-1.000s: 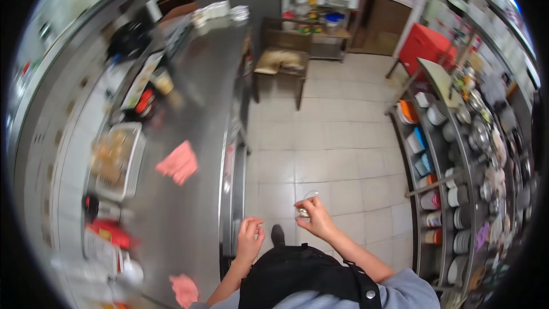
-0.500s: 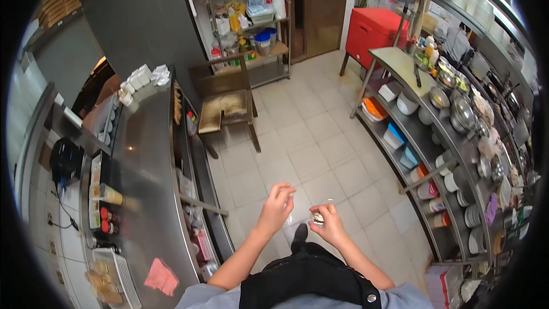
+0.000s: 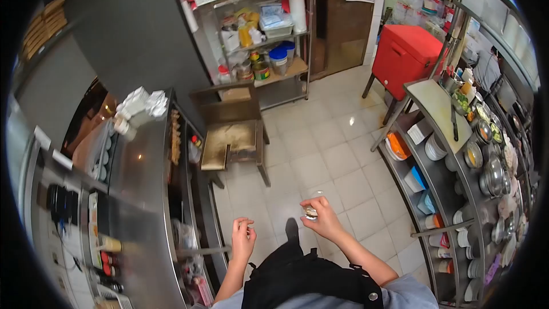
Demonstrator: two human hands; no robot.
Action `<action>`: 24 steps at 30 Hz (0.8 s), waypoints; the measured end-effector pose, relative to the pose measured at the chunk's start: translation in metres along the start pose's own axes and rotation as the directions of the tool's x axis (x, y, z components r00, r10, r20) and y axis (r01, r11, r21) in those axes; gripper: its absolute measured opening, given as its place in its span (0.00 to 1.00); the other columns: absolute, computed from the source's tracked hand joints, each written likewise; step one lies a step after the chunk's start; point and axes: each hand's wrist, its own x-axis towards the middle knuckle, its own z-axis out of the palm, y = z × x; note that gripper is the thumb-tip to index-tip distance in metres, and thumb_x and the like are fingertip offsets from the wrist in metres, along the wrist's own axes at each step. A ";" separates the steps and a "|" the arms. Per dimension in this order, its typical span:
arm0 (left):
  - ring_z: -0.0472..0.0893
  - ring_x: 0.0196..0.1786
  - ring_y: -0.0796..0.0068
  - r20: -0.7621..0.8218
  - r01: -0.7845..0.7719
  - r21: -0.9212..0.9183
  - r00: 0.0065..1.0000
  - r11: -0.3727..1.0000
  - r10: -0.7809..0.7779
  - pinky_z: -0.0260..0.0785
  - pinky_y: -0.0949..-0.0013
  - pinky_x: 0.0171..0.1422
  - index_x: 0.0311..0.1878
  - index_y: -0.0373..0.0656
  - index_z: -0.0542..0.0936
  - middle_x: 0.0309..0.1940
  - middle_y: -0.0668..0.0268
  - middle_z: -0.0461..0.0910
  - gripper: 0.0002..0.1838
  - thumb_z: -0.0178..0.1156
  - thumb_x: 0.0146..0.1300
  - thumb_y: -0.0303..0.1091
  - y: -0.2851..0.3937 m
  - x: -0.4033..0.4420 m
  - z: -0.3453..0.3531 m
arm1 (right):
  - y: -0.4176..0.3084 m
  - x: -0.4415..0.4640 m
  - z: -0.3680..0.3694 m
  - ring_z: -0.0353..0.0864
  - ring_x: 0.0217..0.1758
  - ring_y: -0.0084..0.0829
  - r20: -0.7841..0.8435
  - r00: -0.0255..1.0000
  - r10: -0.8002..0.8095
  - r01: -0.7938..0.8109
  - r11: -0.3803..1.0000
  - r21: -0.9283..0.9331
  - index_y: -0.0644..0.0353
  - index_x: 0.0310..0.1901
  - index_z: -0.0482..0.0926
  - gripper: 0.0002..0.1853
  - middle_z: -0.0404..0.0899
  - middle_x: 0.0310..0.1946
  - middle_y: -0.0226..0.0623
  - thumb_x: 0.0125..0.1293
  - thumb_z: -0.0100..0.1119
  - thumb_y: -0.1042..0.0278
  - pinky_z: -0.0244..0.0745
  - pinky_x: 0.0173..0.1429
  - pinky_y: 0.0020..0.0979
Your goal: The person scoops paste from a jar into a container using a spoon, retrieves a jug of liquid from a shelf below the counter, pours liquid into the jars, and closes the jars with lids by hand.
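My right hand (image 3: pixel 324 218) is closed round a small clear container (image 3: pixel 310 212) with something pale and brown inside, held over the tiled floor in front of my body. Its open lid seems to stick up above my fingers. My left hand (image 3: pixel 243 240) is raised to the left, apart from the container, with loosely curled fingers and nothing visible in them. Between the hands, lower down, a dark shoe (image 3: pixel 292 228) shows on the floor.
A steel counter (image 3: pixel 140 194) runs along the left. Ahead are a worn chair (image 3: pixel 233 140), a metal rack (image 3: pixel 280 94) and a red cooler box (image 3: pixel 400 60). On the right, a cutting board (image 3: pixel 437 109) with a knife (image 3: pixel 454 123) tops shelves of bowls.
The view has moved forward, so the chair, rack and cooler look nearer. My left hand has moved left and down, farther from my right hand, which still holds the container.
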 end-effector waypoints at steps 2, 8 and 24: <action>0.82 0.36 0.69 0.031 -0.062 -0.020 0.998 0.998 0.063 0.78 0.70 0.40 0.47 0.38 0.80 0.52 0.57 0.74 0.13 0.62 0.59 0.16 0.000 0.054 0.015 | 0.015 0.033 -0.010 0.78 0.56 0.42 -0.042 0.999 0.027 -0.027 1.000 -0.015 0.54 0.54 0.81 0.23 0.75 0.50 0.43 0.56 0.74 0.66 0.77 0.60 0.37; 0.82 0.40 0.69 0.151 -0.327 -0.232 0.918 0.916 0.366 0.77 0.70 0.44 0.51 0.39 0.80 0.52 0.57 0.75 0.15 0.61 0.60 0.16 0.051 0.240 0.095 | 0.043 0.118 -0.067 0.77 0.56 0.47 -0.122 0.981 0.152 -0.156 0.987 -0.028 0.56 0.54 0.81 0.23 0.74 0.50 0.46 0.54 0.75 0.69 0.76 0.61 0.40; 0.82 0.39 0.68 0.241 -0.328 -0.214 0.895 0.920 0.375 0.78 0.68 0.43 0.61 0.39 0.75 0.53 0.56 0.74 0.25 0.63 0.58 0.16 0.149 0.560 0.295 | 0.201 0.403 -0.235 0.80 0.53 0.44 -0.298 0.948 0.113 -0.129 0.991 -0.033 0.54 0.54 0.80 0.23 0.76 0.48 0.42 0.56 0.74 0.65 0.78 0.59 0.38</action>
